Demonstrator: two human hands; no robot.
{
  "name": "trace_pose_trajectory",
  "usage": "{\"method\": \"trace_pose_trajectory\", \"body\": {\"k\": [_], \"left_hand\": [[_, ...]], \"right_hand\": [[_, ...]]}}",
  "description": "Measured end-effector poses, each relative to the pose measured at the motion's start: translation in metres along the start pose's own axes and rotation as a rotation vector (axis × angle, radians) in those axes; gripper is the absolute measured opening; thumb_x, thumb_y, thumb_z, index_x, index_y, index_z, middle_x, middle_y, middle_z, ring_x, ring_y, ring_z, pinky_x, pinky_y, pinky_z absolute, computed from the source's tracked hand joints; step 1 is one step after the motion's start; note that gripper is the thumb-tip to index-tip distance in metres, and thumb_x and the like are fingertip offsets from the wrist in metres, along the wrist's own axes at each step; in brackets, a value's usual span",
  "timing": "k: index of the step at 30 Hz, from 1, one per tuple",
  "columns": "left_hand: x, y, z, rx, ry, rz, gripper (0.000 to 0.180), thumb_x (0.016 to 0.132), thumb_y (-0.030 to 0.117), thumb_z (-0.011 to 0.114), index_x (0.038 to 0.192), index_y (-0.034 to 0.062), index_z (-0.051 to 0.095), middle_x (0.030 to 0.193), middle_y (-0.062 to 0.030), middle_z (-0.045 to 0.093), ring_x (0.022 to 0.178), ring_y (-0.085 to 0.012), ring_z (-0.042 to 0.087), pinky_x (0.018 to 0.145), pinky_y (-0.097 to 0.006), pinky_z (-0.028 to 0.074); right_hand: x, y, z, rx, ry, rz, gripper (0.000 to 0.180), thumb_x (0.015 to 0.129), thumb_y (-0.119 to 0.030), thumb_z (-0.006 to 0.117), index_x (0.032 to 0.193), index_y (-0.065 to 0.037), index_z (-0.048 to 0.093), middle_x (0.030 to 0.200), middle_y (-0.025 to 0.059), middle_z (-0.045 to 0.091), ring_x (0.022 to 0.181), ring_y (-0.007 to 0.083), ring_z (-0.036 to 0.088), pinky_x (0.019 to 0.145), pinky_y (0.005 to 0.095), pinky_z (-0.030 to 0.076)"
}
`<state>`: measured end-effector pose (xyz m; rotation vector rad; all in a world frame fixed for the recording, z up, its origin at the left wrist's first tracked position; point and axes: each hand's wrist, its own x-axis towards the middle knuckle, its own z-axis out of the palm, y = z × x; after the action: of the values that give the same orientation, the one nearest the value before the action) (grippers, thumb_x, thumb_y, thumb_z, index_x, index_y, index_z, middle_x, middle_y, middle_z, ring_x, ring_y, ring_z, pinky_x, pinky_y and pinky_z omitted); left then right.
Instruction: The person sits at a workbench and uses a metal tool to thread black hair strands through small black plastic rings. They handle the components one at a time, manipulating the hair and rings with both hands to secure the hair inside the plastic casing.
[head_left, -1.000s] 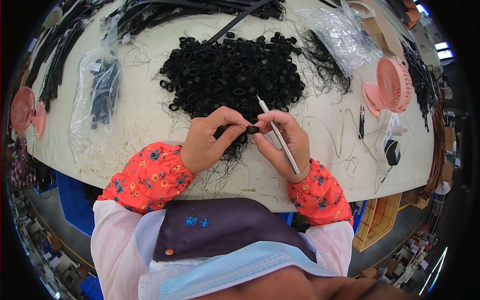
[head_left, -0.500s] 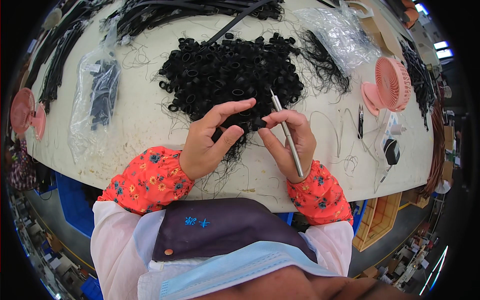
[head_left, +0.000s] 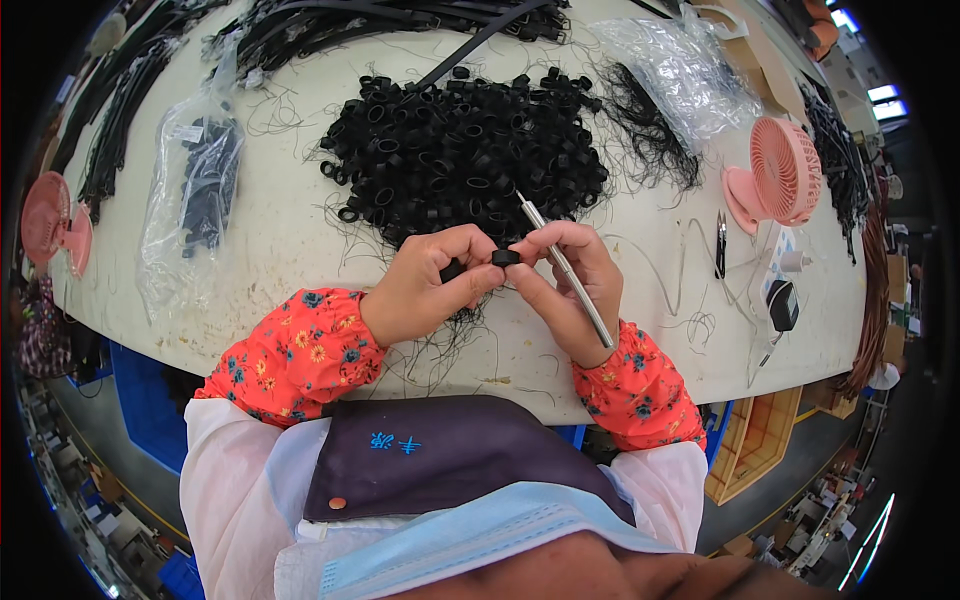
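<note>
A small black belt loop (head_left: 506, 258) is pinched between both hands, close in front of a big heap of black loops (head_left: 440, 150). My left hand (head_left: 425, 285) grips its left side with thumb and fingertips; a second black piece (head_left: 452, 269) shows inside the curled fingers. On the other side, my right hand (head_left: 580, 285) pinches the loop with thumb and forefinger. That hand also keeps a slim silver pen-like metal tool (head_left: 565, 268), slanted across the fingers with its thin tip pointing up toward the heap.
Black belts (head_left: 380, 25) lie along the far edge. Bagged black pieces (head_left: 210, 180) are at left, with a pink fan (head_left: 48, 220) beyond. At right are another pink fan (head_left: 785, 170), black-handled snips (head_left: 721, 245), a power strip (head_left: 785, 255) and loose black threads (head_left: 650, 125).
My left hand has moved right and closed its fingers on the loop, which was in the right hand alone. The right hand has shifted slightly left with the metal tool.
</note>
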<state>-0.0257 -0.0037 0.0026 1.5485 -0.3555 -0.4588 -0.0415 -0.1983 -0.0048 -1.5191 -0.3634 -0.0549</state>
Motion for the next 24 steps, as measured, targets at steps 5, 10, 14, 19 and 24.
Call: {"method": "trace_pose_trajectory", "body": {"k": [5,10,14,19,24], "left_hand": [[-0.001,-0.001,0.005,0.042,0.088,0.056,0.010,0.088,0.010,0.064,0.090,0.0018,0.059,0.067,0.0006,0.058,0.061,-0.0036,0.052,0.057,-0.021,0.042],[0.000,-0.002,0.004,-0.039,0.136,0.010,0.012,0.088,0.008,0.064,0.095,0.0007,0.059,0.067,0.0017,0.057,0.061,-0.0030,0.050,0.058,-0.020,0.042],[0.000,-0.001,0.000,-0.024,0.141,-0.006,0.013,0.088,0.009,0.064,0.096,0.0001,0.059,0.069,0.0021,0.057,0.061,-0.0021,0.049,0.056,-0.019,0.040],[0.002,-0.001,-0.002,-0.052,0.171,-0.019,0.013,0.088,0.010,0.064,0.095,0.0001,0.059,0.069,0.0019,0.057,0.059,-0.0018,0.048,0.054,-0.018,0.038],[0.001,0.001,-0.002,0.056,0.187,0.014,0.013,0.089,0.010,0.065,0.094,0.0000,0.058,0.069,0.0010,0.058,0.059,-0.0028,0.050,0.055,-0.019,0.040]], "right_hand": [[0.001,-0.003,-0.002,0.091,-0.007,0.141,0.032,0.083,0.003,0.067,0.112,-0.003,0.053,0.097,0.0061,0.062,0.091,0.0117,0.061,0.080,0.0250,0.050],[-0.001,-0.001,-0.002,-0.069,-0.009,0.038,0.032,0.085,0.000,0.067,0.113,-0.003,0.053,0.097,0.0066,0.063,0.091,0.0121,0.061,0.079,0.0250,0.050],[-0.001,-0.006,-0.003,-0.146,-0.042,0.085,0.029,0.089,-0.005,0.063,0.116,-0.002,0.053,0.097,0.0084,0.064,0.090,0.0130,0.062,0.080,0.0259,0.049],[0.005,-0.017,-0.002,0.063,0.090,0.032,0.019,0.096,-0.009,0.052,0.111,0.001,0.056,0.087,0.0084,0.064,0.085,0.0149,0.063,0.081,0.0287,0.049],[0.003,-0.012,-0.019,0.129,-0.059,-0.017,0.021,0.100,-0.014,0.044,0.104,0.002,0.058,0.075,0.0073,0.061,0.076,0.0140,0.061,0.077,0.0293,0.048]]}}
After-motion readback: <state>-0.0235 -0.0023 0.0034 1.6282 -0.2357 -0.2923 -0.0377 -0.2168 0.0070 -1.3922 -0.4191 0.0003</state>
